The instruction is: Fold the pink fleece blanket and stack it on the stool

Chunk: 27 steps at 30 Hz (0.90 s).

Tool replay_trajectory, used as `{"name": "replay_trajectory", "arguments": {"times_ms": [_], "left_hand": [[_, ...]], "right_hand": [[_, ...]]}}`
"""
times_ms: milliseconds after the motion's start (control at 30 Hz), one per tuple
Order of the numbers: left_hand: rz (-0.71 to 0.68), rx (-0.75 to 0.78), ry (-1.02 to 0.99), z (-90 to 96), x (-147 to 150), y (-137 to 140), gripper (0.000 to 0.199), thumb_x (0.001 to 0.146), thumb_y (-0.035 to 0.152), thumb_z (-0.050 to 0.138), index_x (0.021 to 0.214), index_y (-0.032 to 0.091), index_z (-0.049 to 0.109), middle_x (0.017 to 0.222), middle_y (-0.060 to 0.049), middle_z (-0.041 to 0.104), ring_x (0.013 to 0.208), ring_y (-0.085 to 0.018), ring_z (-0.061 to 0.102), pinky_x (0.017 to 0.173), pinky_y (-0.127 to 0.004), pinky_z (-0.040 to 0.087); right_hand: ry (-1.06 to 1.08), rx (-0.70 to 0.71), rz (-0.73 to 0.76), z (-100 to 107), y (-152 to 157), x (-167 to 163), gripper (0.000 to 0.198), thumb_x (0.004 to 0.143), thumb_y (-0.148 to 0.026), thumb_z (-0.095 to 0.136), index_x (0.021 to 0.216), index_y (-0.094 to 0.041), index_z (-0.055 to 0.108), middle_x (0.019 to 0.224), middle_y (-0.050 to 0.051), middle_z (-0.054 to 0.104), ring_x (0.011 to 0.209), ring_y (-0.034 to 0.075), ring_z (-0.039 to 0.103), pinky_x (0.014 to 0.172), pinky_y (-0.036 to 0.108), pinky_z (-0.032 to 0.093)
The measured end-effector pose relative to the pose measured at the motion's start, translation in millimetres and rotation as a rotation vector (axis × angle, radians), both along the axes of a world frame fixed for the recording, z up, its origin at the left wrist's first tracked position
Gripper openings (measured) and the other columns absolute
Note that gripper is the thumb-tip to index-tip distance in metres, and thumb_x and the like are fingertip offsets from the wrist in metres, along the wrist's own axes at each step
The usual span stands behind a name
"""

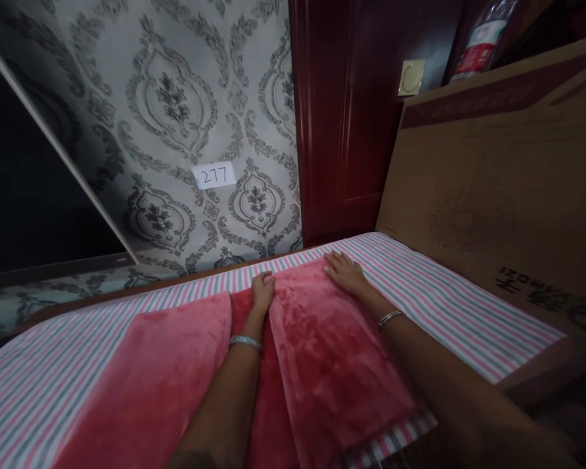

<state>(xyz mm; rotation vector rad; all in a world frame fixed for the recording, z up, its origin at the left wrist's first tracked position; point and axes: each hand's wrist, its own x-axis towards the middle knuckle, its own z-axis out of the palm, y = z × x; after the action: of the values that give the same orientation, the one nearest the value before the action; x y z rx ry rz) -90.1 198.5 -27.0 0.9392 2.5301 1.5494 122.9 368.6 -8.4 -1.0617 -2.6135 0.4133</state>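
A pink plush blanket point(332, 339) lies on a striped sheet point(430, 293), its right part folded over toward the middle. Another folded panel is on the left, with a darker red strip between the two. My left hand point(262, 291) is at the far inner corner of the right fold, its fingers curled round the edge of the plush. Flat on the far right corner of that same fold rests my right hand point(346, 271), fingers spread. Part of the blanket is hidden under my forearms.
A large cardboard box point(469, 176) stands on the right, with a plastic bottle point(481, 45) on top. Behind the bed are patterned wallpaper point(176, 111) with a paper marked 277 point(215, 175) and a dark red door panel point(342, 117). A dark screen point(34, 176) rises at left.
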Motion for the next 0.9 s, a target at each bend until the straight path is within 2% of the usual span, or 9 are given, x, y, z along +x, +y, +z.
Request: {"name": "replay_trajectory", "arguments": {"times_ms": [133,233,333,400,533,600,667,733,900], "left_hand": [[0.024,-0.087,0.04,1.1,0.9,1.4,0.032,0.08,0.007,0.05,0.101,0.014,0.074,0.098,-0.007,0.074,0.096,-0.02,0.07,0.089,-0.03,0.055],[0.057,-0.164,0.09,5.3,6.4,2.7,0.038,0.079,0.002,0.047,0.102,0.015,0.073,0.101,-0.008,0.071,0.099,-0.02,0.069,0.091,-0.031,0.054],[0.072,-0.237,0.154,17.7,16.5,-0.1,0.037,0.08,0.005,0.05,0.108,0.016,0.072,0.121,-0.014,0.065,0.108,-0.026,0.067,0.096,-0.039,0.053],[0.059,-0.283,0.242,30.9,25.8,-3.8,0.039,0.084,0.012,0.053,0.119,0.017,0.07,0.14,-0.017,0.055,0.122,-0.031,0.06,0.103,-0.045,0.049],[-0.052,-0.466,0.584,50.3,50.6,-6.3,0.059,0.093,0.039,0.054,0.148,0.016,0.049,0.162,-0.019,0.032,0.15,-0.038,0.027,0.121,-0.053,0.026],[-0.169,-0.598,0.645,47.6,63.1,-4.0,0.069,0.095,0.054,0.048,0.154,0.019,0.04,0.165,-0.018,0.029,0.154,-0.04,0.018,0.122,-0.058,0.017],[-0.272,-0.735,0.621,38.3,72.1,-1.5,0.074,0.096,0.063,0.041,0.157,0.023,0.035,0.165,-0.017,0.029,0.153,-0.042,0.02,0.121,-0.063,0.015],[-0.312,-0.823,0.596,28.5,76.3,-0.2,0.075,0.096,0.068,0.034,0.158,0.026,0.033,0.164,-0.018,0.03,0.151,-0.043,0.025,0.12,-0.065,0.014],[-0.307,-0.854,0.601,21.4,73.7,0.3,0.077,0.096,0.069,0.029,0.159,0.026,0.031,0.164,-0.018,0.03,0.15,-0.043,0.027,0.119,-0.064,0.015]], "right_hand": [[-0.064,-0.018,-0.016,-22.3,0.6,5.0,0.06,0.103,-0.052,0.029,0.16,-0.031,0.029,0.168,0.006,0.025,0.151,0.028,0.029,0.118,0.058,0.027],[-0.095,-0.001,-0.014,-28.0,3.8,7.6,0.061,0.103,-0.053,0.027,0.16,-0.032,0.028,0.168,0.005,0.024,0.151,0.027,0.028,0.118,0.054,0.029],[-0.104,0.007,-0.019,-26.8,6.4,6.8,0.06,0.103,-0.053,0.026,0.16,-0.033,0.028,0.167,0.005,0.026,0.151,0.028,0.03,0.118,0.054,0.03],[-0.102,0.007,-0.015,-26.2,7.2,6.3,0.061,0.103,-0.053,0.026,0.16,-0.032,0.029,0.167,0.005,0.026,0.151,0.028,0.03,0.118,0.054,0.03],[-0.097,0.018,-0.006,-26.7,7.2,6.8,0.061,0.103,-0.054,0.026,0.16,-0.031,0.03,0.167,0.006,0.027,0.15,0.028,0.031,0.118,0.055,0.03],[-0.102,0.015,-0.01,-26.4,7.1,7.0,0.061,0.103,-0.054,0.026,0.16,-0.031,0.03,0.167,0.006,0.027,0.15,0.029,0.031,0.118,0.055,0.03],[-0.11,0.007,-0.014,-26.0,7.3,6.8,0.062,0.103,-0.054,0.027,0.16,-0.031,0.03,0.167,0.006,0.026,0.15,0.029,0.031,0.118,0.055,0.03],[-0.111,0.007,-0.013,-26.2,8.0,6.6,0.062,0.102,-0.053,0.028,0.16,-0.03,0.029,0.167,0.006,0.026,0.15,0.029,0.031,0.117,0.056,0.031],[-0.089,0.022,0.008,-29.1,10.1,7.7,0.062,0.102,-0.053,0.027,0.159,-0.031,0.03,0.166,0.007,0.029,0.149,0.031,0.033,0.116,0.058,0.033]]}}
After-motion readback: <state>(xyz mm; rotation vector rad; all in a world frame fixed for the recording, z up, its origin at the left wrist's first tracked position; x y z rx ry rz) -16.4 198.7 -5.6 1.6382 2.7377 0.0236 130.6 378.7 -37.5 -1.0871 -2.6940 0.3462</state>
